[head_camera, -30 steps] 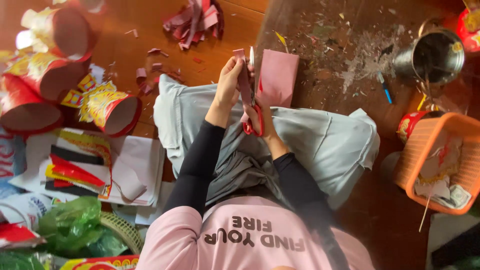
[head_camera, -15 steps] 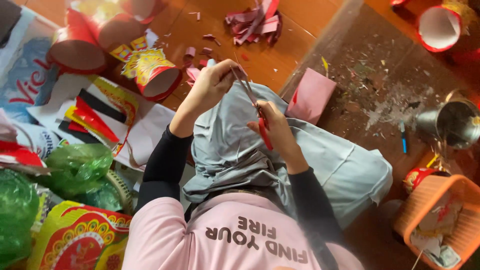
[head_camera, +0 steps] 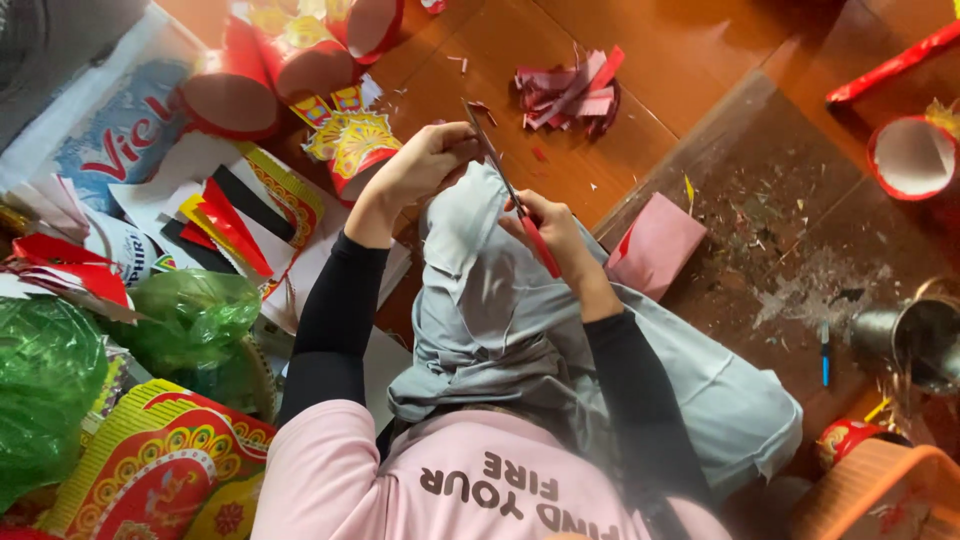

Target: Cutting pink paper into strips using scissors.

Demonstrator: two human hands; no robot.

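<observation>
My right hand (head_camera: pixel 555 235) grips red-handled scissors (head_camera: pixel 500 170) whose blades point up and away from me. My left hand (head_camera: pixel 415 170) is closed at the blade tips, pinching a small dark red paper scrap (head_camera: pixel 480 106). Both hands work above my lap in grey trousers (head_camera: pixel 500 320). A pink paper sheet (head_camera: pixel 655 245) lies on the floor just right of my right hand. A pile of red and pink paper cuttings (head_camera: pixel 570 92) sits on the wooden floor beyond the scissors.
Red and yellow paper cups (head_camera: pixel 350 150) and printed sheets (head_camera: pixel 240 220) crowd the left. Green plastic bags (head_camera: pixel 190 320) lie at lower left. On the right are a red cup (head_camera: pixel 910 155), a metal pot (head_camera: pixel 915 340), a blue pen (head_camera: pixel 825 355) and an orange basket (head_camera: pixel 880 495).
The view has swung, so the cups and sheets now fill more of the left. The long red strip in my left hand has shrunk to a small scrap. The scissors stay in my right hand.
</observation>
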